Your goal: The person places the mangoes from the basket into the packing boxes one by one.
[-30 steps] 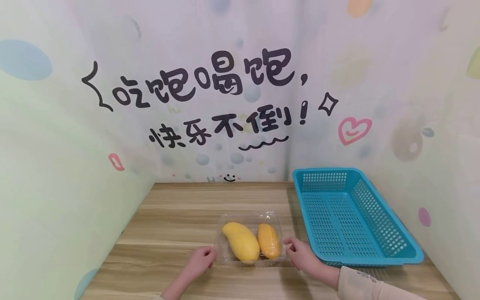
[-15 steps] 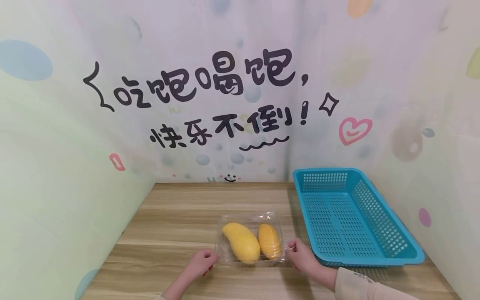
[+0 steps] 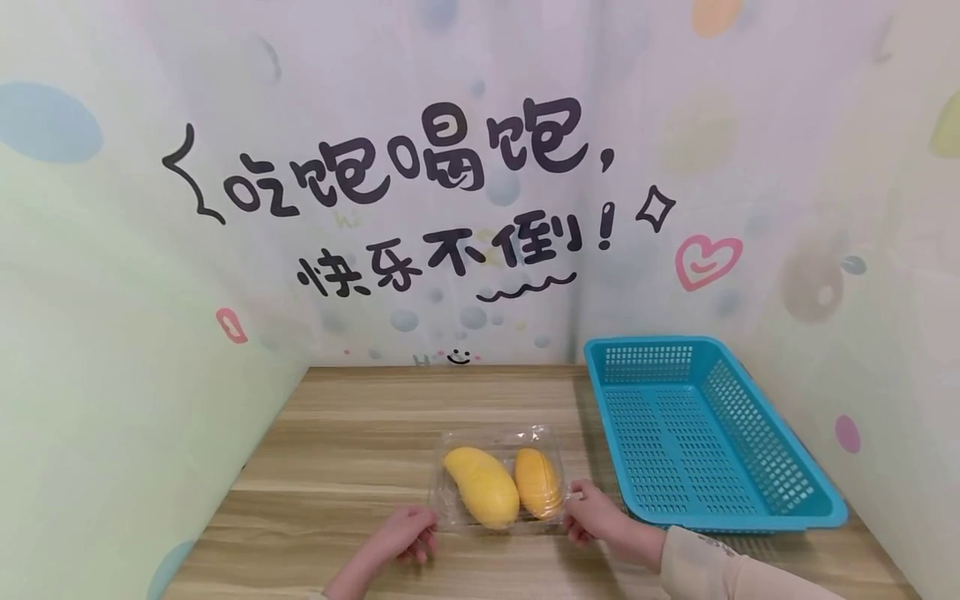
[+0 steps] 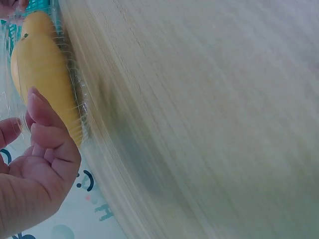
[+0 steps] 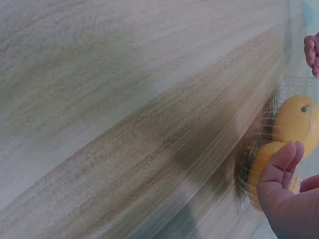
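Observation:
Two yellow mangoes, a larger one (image 3: 483, 487) and a smaller one (image 3: 537, 483), lie side by side in a clear plastic clamshell box (image 3: 501, 435) on the table. At the box's near left corner, my left hand (image 3: 405, 533) pinches the rim between thumb and forefinger. In the left wrist view, the other fingers (image 4: 52, 137) are bent beside the plastic. My right hand (image 3: 596, 512) pinches the rim at the near right corner. Its fingers (image 5: 281, 164) hide part of one mango in the right wrist view. Reflections make it hard to tell how the lid sits.
A blue perforated plastic basket (image 3: 626, 467) stands to the right of the box, close behind my right hand. The wood-grain table (image 3: 360, 442) meets a printed wall (image 3: 450, 325) at the back, with side panels at left and right.
My left hand shifts slightly down along the box's edge and its lower fingers loosen. My right hand moves a little left, closer to the corner. Box and mangoes stay in place.

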Demonstrator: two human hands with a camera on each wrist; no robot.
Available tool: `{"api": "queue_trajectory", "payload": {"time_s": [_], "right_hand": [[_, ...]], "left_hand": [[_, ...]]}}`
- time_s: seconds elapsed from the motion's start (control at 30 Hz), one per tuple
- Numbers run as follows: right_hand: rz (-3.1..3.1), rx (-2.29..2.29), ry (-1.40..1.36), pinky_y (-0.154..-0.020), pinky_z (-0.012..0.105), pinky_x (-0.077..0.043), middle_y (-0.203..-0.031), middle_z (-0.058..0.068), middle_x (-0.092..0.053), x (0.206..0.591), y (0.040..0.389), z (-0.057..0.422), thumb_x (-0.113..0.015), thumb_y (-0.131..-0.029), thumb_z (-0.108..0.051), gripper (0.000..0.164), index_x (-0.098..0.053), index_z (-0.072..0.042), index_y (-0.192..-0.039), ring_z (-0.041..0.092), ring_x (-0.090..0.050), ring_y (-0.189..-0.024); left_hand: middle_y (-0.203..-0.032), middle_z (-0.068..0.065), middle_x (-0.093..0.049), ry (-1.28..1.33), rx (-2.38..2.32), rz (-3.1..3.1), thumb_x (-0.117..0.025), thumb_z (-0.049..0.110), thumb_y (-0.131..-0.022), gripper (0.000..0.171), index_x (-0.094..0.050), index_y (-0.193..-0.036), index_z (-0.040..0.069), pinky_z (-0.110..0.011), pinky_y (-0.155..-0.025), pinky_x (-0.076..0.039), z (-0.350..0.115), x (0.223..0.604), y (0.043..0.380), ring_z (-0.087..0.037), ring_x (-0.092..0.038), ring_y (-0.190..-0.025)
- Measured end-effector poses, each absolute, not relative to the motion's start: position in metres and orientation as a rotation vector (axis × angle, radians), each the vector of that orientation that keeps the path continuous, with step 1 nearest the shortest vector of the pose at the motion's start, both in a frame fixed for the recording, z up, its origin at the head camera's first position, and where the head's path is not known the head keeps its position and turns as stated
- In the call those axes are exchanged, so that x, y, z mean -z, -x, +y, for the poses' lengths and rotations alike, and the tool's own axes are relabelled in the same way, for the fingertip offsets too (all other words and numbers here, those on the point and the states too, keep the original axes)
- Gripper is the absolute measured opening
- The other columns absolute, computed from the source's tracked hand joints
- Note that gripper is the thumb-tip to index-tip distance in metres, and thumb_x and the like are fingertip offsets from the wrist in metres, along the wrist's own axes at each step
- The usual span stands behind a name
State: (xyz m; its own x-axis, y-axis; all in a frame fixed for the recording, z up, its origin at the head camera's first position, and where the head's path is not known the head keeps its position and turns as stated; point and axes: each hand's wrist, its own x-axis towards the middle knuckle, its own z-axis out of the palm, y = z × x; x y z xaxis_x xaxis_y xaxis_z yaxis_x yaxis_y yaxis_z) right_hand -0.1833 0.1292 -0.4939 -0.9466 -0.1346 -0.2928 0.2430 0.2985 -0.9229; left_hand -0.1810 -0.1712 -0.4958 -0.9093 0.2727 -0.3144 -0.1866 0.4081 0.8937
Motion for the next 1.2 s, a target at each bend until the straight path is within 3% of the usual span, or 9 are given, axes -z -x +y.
{"api": "queue_trajectory", "payload": {"time_s": [0.3,0.5,0.9,1.2], "right_hand": [[2.216,1.706,-0.162,-0.046,0.023,-0.044,-0.067,0.010,-0.052,0.491,0.186,0.126,-0.042,-0.086,0.002,0.035,-0.028,0.011,-0.116,0.013,-0.047,-0.049],[2.204,1.682,-0.203,-0.049,0.026,-0.048,-0.069,0.012,-0.052,0.488,0.186,0.126,-0.042,-0.085,0.003,0.035,-0.029,0.010,-0.117,0.014,-0.049,-0.052],[2.247,1.653,-0.188,-0.044,0.022,-0.045,-0.059,0.007,-0.047,0.482,0.185,0.123,-0.042,-0.088,0.003,0.021,-0.033,0.007,-0.106,0.013,-0.045,-0.047],[2.232,1.684,-0.168,-0.044,0.022,-0.045,-0.058,0.008,-0.047,0.485,0.183,0.123,-0.042,-0.086,0.007,0.023,-0.032,0.007,-0.107,0.013,-0.046,-0.046]], "left_hand": [[-0.070,0.000,-0.065,-0.091,-1.541,2.206,-0.047,0.016,-0.086,0.014,-0.053,-0.080,0.006,-0.014,-0.045,-0.034,-0.171,0.492,0.182,-0.003,-0.051,-0.050],[-0.071,0.001,-0.064,-0.086,-1.556,2.183,-0.047,0.014,-0.087,0.012,-0.052,-0.082,0.005,-0.014,-0.045,-0.035,-0.171,0.494,0.182,-0.004,-0.052,-0.052],[-0.068,0.001,-0.062,-0.077,-1.556,2.195,-0.046,0.010,-0.084,0.016,-0.053,-0.089,-0.003,-0.013,-0.045,-0.034,-0.167,0.492,0.183,-0.003,-0.049,-0.051],[-0.064,0.003,-0.059,-0.056,-1.569,2.195,-0.045,0.009,-0.085,0.008,-0.051,-0.081,0.004,-0.012,-0.044,-0.033,-0.166,0.493,0.184,-0.002,-0.046,-0.048]]}}
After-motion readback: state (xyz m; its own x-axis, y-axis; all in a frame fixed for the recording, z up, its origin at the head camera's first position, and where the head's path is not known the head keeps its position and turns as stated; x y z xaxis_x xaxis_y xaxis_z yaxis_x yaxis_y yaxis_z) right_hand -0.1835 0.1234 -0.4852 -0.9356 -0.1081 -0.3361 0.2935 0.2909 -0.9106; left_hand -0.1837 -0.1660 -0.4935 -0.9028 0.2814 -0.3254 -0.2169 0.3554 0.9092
